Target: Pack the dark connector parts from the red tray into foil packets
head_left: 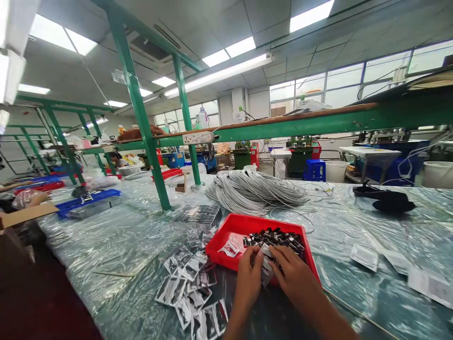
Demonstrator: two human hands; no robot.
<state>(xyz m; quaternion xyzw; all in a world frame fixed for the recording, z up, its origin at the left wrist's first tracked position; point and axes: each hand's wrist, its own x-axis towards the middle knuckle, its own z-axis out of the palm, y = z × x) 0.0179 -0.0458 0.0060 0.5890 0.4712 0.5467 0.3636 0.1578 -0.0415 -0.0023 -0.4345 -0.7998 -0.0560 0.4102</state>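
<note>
Over the near edge of the red tray (226, 221), my left hand (252, 264) and my right hand (290, 267) are closed on one small plastic packet (266, 274), a hand at each side. Fingertips partly cover the packet, so its contents cannot be made out. Inside the tray lie many small black parts (283, 237) with shiny metal bits, heaped at the right. A few clear packets (231, 246) rest at the tray's left end. To the left of my hands, a loose pile of small packets (189, 283) with dark contents spreads over the table.
Behind the tray sits a large coil of grey cable (255, 189). A stack of flat packets (196, 215) lies beside a green post (155, 174). White packets (364, 257) and a black cloth item (385, 198) are at right. Another person's hand (37, 198) shows at far left, near a blue tray (88, 200).
</note>
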